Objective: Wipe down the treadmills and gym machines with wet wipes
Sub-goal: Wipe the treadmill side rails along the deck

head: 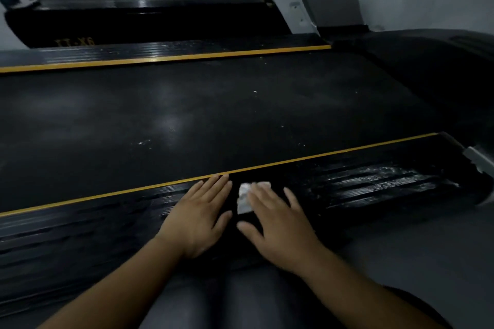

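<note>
Black ribbed plastic forms the treadmill's near side rail [107, 222], where both hands work. The left hand [199, 218] lies flat on it, fingers straight, holding nothing, bracing the body. Just right of it, the white wet wipe [244, 196] sits on the rail under the flat, spread fingers of the right hand [278, 224], which press it down. To wipe well, I'd keep even pressure and stroke along the grooves toward the dusty, white-streaked patch [374, 181] further right. A metal bracket [478, 160] at the rail's right end could snag the wipe. Beyond the yellow stripe [320, 156], the belt [213, 109] shows specks; a second treadmill [133, 21] stands far.
</note>
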Motion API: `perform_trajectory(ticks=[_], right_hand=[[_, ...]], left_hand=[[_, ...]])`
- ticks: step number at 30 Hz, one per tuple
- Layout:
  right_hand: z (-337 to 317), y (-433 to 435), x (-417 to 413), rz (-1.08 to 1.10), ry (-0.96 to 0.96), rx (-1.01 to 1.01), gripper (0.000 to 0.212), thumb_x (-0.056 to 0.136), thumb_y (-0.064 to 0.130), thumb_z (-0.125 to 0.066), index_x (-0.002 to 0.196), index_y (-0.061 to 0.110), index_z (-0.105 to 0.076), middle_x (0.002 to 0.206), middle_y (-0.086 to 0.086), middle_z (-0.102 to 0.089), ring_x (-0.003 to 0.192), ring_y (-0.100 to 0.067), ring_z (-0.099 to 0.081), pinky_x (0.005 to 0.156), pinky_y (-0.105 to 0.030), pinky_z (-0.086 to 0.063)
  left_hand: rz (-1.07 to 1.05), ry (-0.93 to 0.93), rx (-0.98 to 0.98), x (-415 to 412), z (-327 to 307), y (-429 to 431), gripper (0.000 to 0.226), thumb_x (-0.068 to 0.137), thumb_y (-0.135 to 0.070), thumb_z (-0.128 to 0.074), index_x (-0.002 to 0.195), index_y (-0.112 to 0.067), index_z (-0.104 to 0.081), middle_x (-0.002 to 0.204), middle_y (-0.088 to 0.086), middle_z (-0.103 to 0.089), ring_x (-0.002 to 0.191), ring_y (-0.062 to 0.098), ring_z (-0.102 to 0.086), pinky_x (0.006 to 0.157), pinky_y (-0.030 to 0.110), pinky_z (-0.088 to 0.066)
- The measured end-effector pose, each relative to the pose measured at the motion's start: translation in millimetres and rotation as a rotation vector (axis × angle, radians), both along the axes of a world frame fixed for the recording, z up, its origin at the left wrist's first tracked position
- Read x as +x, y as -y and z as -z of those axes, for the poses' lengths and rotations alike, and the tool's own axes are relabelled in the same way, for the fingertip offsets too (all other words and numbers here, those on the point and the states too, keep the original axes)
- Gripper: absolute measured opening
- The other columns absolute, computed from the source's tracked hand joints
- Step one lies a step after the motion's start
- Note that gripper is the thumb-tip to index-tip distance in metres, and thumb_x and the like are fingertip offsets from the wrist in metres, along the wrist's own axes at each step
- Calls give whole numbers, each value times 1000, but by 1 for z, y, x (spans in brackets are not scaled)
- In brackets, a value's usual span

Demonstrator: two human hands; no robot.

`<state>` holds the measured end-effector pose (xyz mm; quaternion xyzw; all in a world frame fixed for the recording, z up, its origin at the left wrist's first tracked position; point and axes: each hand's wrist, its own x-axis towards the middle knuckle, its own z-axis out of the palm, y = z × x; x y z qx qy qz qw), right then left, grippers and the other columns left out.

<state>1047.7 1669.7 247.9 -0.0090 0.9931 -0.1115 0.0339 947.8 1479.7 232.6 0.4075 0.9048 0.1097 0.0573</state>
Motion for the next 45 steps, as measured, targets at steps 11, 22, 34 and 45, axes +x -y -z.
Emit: perform_trajectory(ticks=[11, 22, 34, 45], right_hand=[[2, -21, 26, -66, -20, 21, 87, 89, 71, -19, 155, 18, -38, 165, 1, -30, 152, -15, -25, 123, -43, -6], [11, -6, 58, -22, -32, 21, 80, 91, 70, -35, 148, 15, -48, 158, -3, -42, 147, -19, -38, 118, -48, -17], [28, -37, 81, 41, -189, 104, 76, 91, 65, -42, 144, 13, -54, 155, -4, -47, 142, -20, -45, 115, -51, -21], [31, -61, 85, 125, -211, 124, 79, 91, 68, -38, 147, 13, -51, 159, -5, -40, 147, -21, -38, 118, -53, -18]], left_hand=[[-99, 33, -60, 10, -2, -10, 83, 83, -64, 3, 158, -28, 2, 162, -13, 14, 155, 12, 14, 121, 27, 15], [-58, 6, -118, 22, -1, -14, 79, 85, -64, 5, 159, -38, 0, 163, -16, 16, 154, 15, 18, 122, 38, 14], [-84, -53, -73, 34, 6, -26, 72, 97, -55, -10, 161, -27, -26, 167, -8, -8, 156, 18, -4, 126, 53, -8], [-51, -82, -141, 34, 4, -33, 75, 97, -67, -18, 159, -27, -33, 166, -1, -18, 154, 30, -18, 119, 66, -20]])
